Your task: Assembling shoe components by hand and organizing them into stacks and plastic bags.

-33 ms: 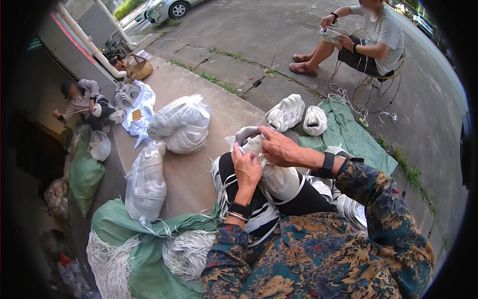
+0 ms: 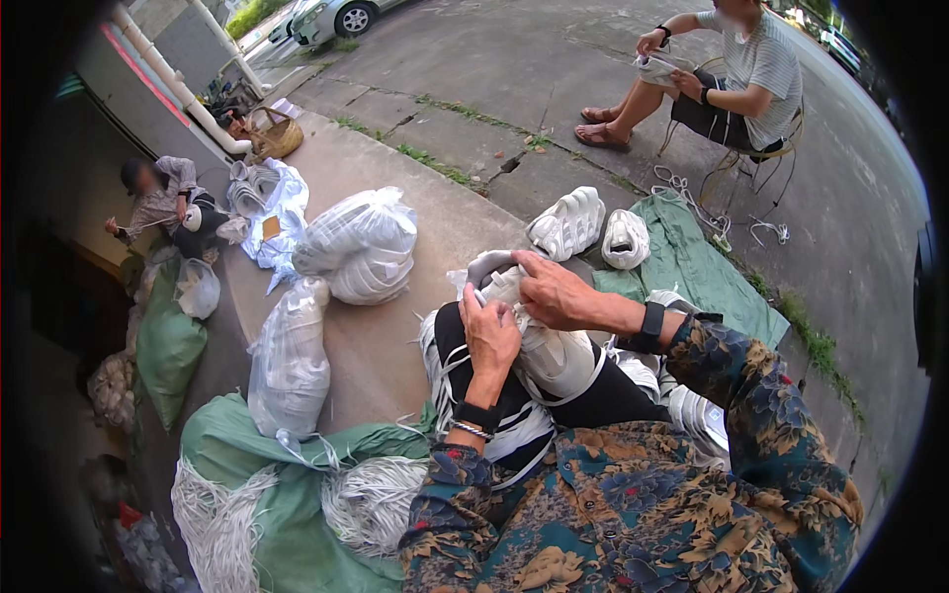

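Note:
On my lap rests a white shoe (image 2: 557, 364) with a grey collar lining at its far end. My left hand (image 2: 490, 338) pinches the left side of the shoe around its opening. My right hand (image 2: 560, 294) is closed on the opposite side, its fingertips at the collar's rim. My palms and wrists cover part of the shoe's middle. Loose white laces (image 2: 526, 431) lie over my black-clad thighs. More white shoes (image 2: 698, 419) are partly hidden beside my right leg.
White shoes (image 2: 567, 223) stand ahead, next to a green sheet (image 2: 707, 259). Bagged shoes (image 2: 362, 246) sit front-left. Bundles of white laces (image 2: 374, 502) lie on green sacking (image 2: 292, 553) at my left. One person (image 2: 756, 89) sits ahead right, another (image 2: 163, 198) far left, both handling shoes.

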`<state>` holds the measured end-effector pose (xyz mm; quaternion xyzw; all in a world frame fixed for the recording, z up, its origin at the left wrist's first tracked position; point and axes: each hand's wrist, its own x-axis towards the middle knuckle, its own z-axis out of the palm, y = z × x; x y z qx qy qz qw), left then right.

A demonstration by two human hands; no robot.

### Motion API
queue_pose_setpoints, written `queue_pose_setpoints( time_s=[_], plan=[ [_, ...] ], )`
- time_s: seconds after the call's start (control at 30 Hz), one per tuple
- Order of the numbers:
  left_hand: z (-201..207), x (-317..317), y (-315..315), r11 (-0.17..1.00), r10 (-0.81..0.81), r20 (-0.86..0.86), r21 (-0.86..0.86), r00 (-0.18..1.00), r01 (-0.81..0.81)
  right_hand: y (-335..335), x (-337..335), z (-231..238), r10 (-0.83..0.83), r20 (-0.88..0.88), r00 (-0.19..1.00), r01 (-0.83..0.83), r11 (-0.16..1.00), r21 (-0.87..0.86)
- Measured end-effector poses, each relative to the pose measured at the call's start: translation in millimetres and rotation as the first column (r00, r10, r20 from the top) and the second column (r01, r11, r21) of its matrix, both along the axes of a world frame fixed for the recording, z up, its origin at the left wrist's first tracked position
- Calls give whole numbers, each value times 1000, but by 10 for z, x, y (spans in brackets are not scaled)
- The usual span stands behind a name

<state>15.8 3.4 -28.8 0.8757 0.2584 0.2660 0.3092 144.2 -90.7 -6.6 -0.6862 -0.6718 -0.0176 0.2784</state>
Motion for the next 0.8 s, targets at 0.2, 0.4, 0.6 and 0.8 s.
queue_pose_setpoints(
  time_s=[0.2, 0.4, 0.6, 0.8],
  plan=[
    [8, 0, -38, 989, 72, -27, 132, 997, -67, 8, -45, 35, 19, -38, 999, -18, 999, 31],
    [-3, 33, -3, 995, 48, -34, 95, 998, -44, -16, -65, 66, -46, 180, 983, 46, 999, 3],
    [-68, 53, 1, 1000, 22, 15, -3, 1000, -22, 59, -92, 62, -93, 301, 949, 133, 984, -115],
    [-86, 65, -8, 1000, 18, 11, -21, 1000, -17, 98, -115, 213, -84, 270, 959, 174, 928, -330]
  ],
)
